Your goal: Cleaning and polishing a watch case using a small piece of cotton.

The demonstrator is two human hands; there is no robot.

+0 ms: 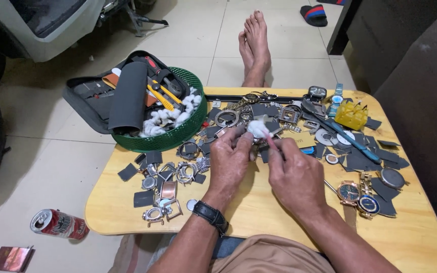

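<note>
Low wooden table [259,212], pale yellow, rounded corners, set on a tiled floor; its top is littered with watch parts.

Green mesh basket [178,136] at 10 o'clock of the table, overhanging the edge. It holds a black tool case [127,98], yellow-handled tools and white cotton wads.

Left hand [230,161] near table centre, fingers curled round a small metal watch part [238,132], partly hidden; thumb and fingertips pinch it. Black strap [211,216] on that wrist.

Right hand [295,174] just at 3 o'clock of the left, closed in a pinch on a thin pink-handled stick [270,139]. Tip of the stick meets a white cotton wad [257,127] at the watch part, about 12 o'clock of both hands.

Red drink can [59,224] on its side on the floor, 8 o'clock of the table.

Yellow plastic container [351,116] at 2 o'clock.

Two cased watches [358,194], gold-toned with dark dials, at 3 o'clock of the right hand.

Loose steel watch cases [160,197] and dark grey sandpaper squares [144,198] at 9 o'clock of the left hand.
</note>
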